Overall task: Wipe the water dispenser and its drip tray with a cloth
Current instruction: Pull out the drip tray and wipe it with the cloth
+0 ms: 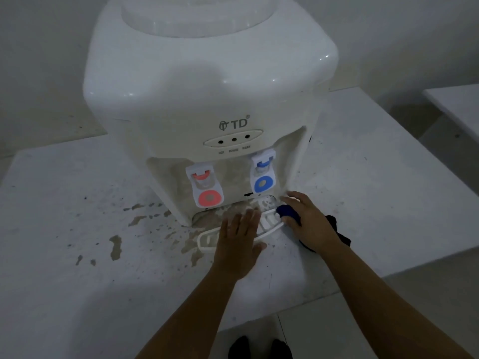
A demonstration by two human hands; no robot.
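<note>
A white tabletop water dispenser [207, 99] stands on a white table [77, 203], with a red tap [207, 189] on the left and a blue tap [263, 174] on the right. Its white slotted drip tray [210, 237] sits pulled out a little at the base. My left hand [238, 244] lies flat on the tray's middle, fingers straight. My right hand [308, 221] holds a dark blue cloth [289, 212] against the tray's right end, and the cloth's loose end [339, 229] trails behind the hand.
Brown stains [116, 246] and specks mark the table left of and in front of the dispenser. The table's front edge runs just below my forearms. A second white surface [456, 104] sits at the far right. A wall stands close behind the dispenser.
</note>
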